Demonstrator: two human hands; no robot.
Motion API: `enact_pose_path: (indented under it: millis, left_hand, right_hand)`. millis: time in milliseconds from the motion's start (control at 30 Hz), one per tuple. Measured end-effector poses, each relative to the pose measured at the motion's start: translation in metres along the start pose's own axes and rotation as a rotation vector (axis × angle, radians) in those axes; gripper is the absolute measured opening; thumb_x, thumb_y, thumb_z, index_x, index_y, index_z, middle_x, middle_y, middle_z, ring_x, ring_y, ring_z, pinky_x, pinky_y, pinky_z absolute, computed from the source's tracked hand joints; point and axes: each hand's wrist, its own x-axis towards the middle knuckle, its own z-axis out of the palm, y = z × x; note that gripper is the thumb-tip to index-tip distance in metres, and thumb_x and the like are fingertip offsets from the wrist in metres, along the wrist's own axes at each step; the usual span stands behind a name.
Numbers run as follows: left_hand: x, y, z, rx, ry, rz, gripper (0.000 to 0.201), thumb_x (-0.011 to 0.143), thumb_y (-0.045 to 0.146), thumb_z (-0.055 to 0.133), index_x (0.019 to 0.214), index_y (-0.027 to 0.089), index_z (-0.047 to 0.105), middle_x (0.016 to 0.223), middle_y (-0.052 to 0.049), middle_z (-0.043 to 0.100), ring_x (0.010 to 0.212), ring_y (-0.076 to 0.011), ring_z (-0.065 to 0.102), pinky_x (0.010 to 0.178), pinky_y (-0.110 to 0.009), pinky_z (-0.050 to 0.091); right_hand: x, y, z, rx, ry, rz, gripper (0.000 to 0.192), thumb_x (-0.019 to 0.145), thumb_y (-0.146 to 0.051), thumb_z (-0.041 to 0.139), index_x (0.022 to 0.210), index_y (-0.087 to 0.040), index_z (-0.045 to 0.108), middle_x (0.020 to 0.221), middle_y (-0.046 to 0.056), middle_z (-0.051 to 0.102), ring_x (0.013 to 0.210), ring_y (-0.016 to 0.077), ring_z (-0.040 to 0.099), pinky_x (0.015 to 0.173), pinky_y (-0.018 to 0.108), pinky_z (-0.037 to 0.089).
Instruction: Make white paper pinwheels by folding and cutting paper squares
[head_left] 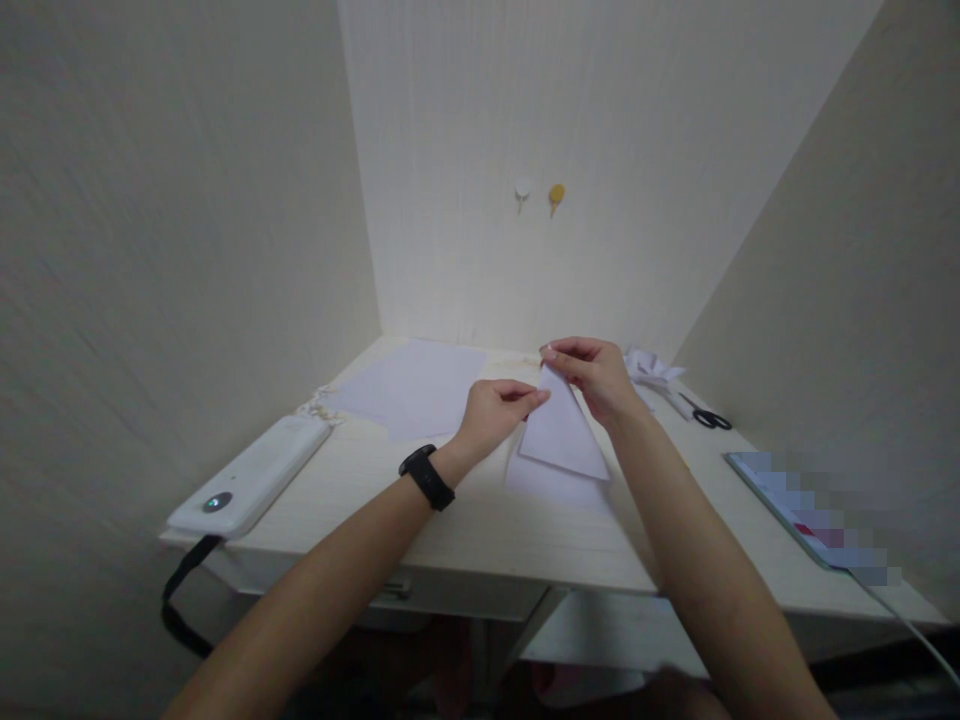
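Pinching folded paper [562, 432], left hand [491, 410] and right hand [596, 378] both grip its top, scissors [705, 415] nearby

A small home desk nook: pale wooden desk [465, 540] boxed by plain walls, with loose paper sheets [420, 385], scissors [705, 415] and wall hooks [540, 193].

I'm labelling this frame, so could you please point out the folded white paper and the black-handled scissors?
folded white paper [562, 435]: head view, middle of its upper flap.
black-handled scissors [711, 418]: head view, on the handle loops.
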Motion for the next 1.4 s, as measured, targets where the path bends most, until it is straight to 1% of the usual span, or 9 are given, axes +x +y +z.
enact_pose_path:
  millis: [200,367,600,667,867,1033,1233,1400]
  left_hand:
    - [-0.001,-0.001,0.000,-0.005,-0.001,0.034,0.020,0.073,0.036,0.077,0.075,0.016,0.077,0.070,-0.005,0.073,0.062,-0.0142,0.063,0.061,-0.026,0.050]
    - [0.000,-0.002,0.001,-0.024,0.000,0.034,0.018,0.071,0.034,0.078,0.075,0.016,0.077,0.071,-0.005,0.074,0.062,-0.0140,0.063,0.062,-0.026,0.050]
    - [-0.002,-0.002,0.000,-0.017,0.007,0.035,0.020,0.071,0.035,0.078,0.076,0.016,0.077,0.073,-0.006,0.074,0.064,-0.0153,0.065,0.063,-0.027,0.052]
    - [-0.003,-0.001,0.000,-0.016,0.009,0.039,0.020,0.071,0.036,0.078,0.076,0.016,0.078,0.074,-0.006,0.075,0.065,-0.0160,0.066,0.064,-0.027,0.052]
    - [-0.003,0.002,-0.002,0.005,0.012,0.068,0.020,0.072,0.037,0.078,0.078,0.017,0.078,0.077,-0.006,0.076,0.071,-0.0180,0.069,0.068,-0.029,0.054]
    - [-0.003,0.001,-0.002,-0.007,0.008,0.078,0.024,0.072,0.040,0.077,0.078,0.017,0.078,0.077,-0.006,0.076,0.071,-0.0181,0.069,0.067,-0.028,0.054]
    - [-0.003,-0.001,-0.002,0.001,0.014,0.088,0.022,0.073,0.039,0.077,0.078,0.018,0.078,0.077,-0.006,0.076,0.070,-0.0176,0.069,0.066,-0.027,0.053]
    - [-0.003,-0.001,-0.002,0.001,0.014,0.082,0.021,0.074,0.039,0.076,0.080,0.019,0.079,0.078,-0.006,0.076,0.072,-0.0182,0.070,0.068,-0.028,0.054]
  right_hand:
    - [-0.001,-0.003,-0.001,0.001,-0.029,-0.028,0.028,0.057,-0.038,0.085,0.074,-0.019,0.075,0.071,0.004,0.071,0.061,0.0139,0.058,0.054,0.027,0.043]
    - [-0.003,-0.007,0.001,0.011,-0.048,-0.049,0.022,0.062,-0.039,0.083,0.072,-0.020,0.075,0.069,0.004,0.072,0.061,0.0141,0.060,0.058,0.028,0.045]
    - [-0.006,-0.011,0.002,-0.087,-0.014,-0.142,0.025,0.063,-0.043,0.083,0.073,-0.021,0.077,0.072,0.006,0.074,0.071,0.0197,0.066,0.070,0.034,0.051]
    - [-0.008,-0.012,0.001,-0.099,-0.013,-0.163,0.026,0.062,-0.044,0.083,0.073,-0.021,0.077,0.073,0.006,0.074,0.071,0.0203,0.067,0.071,0.035,0.052]
    - [-0.011,-0.017,0.002,-0.135,-0.010,-0.206,0.026,0.064,-0.045,0.082,0.073,-0.022,0.077,0.073,0.006,0.074,0.071,0.0210,0.068,0.071,0.036,0.053]
    - [-0.012,-0.018,0.002,-0.151,-0.006,-0.218,0.026,0.065,-0.045,0.082,0.073,-0.021,0.077,0.072,0.006,0.074,0.069,0.0207,0.067,0.069,0.035,0.052]
    - [-0.014,-0.021,0.003,-0.146,-0.007,-0.231,0.023,0.066,-0.043,0.082,0.072,-0.021,0.078,0.072,0.006,0.074,0.069,0.0202,0.067,0.069,0.034,0.052]
    - [-0.015,-0.024,0.003,-0.156,0.003,-0.247,0.022,0.066,-0.043,0.082,0.070,-0.022,0.078,0.071,0.006,0.074,0.068,0.0206,0.066,0.068,0.035,0.051]
